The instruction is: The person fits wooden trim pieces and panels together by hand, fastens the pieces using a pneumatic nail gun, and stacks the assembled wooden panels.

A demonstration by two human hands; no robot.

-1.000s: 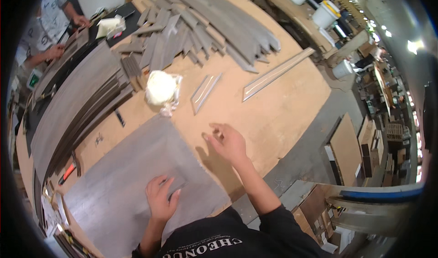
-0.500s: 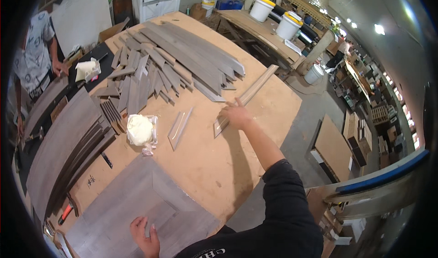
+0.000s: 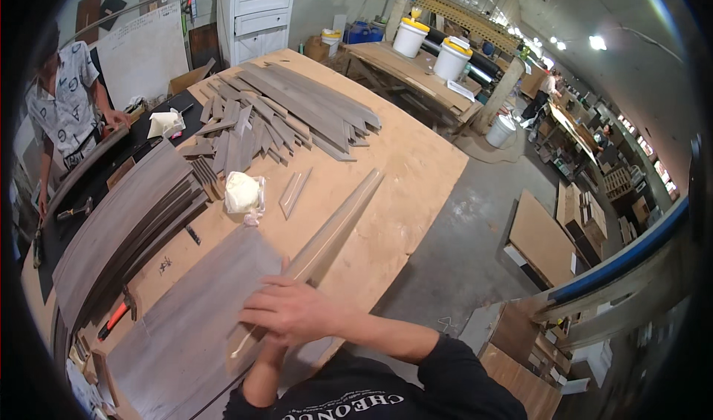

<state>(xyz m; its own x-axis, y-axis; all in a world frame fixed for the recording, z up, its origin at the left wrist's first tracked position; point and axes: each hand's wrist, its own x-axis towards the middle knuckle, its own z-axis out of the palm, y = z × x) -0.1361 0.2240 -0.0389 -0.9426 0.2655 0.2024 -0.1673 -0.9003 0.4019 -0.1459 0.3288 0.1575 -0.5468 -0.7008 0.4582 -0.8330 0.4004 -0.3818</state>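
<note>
A long grey-brown wooden strip (image 3: 336, 227) with a pale line of glue along it slants up from my hands, its near end over a flat grey wooden panel (image 3: 189, 301). My right hand (image 3: 295, 312) is closed over the strip near that end. Below and behind it, my left hand (image 3: 275, 348) is closed on the strip too, its fingers mostly hidden by the right hand. Farther off, a short slant-cut strip (image 3: 295, 192) with a glue line lies on the table, beside a plastic-wrapped pale lump in a tub (image 3: 243, 194).
A heap of grey wooden strips (image 3: 297, 112) covers the table's far part. At left are stacked curved panels (image 3: 126, 227) and a red-handled hammer (image 3: 117, 317). Another person (image 3: 67, 97) stands at far left. White buckets (image 3: 451, 60) sit on another bench.
My right hand has brought the long strip from the table's right side back toward me, over the panel. My left hand, open above the panel before, has come up to the strip beneath my right.
</note>
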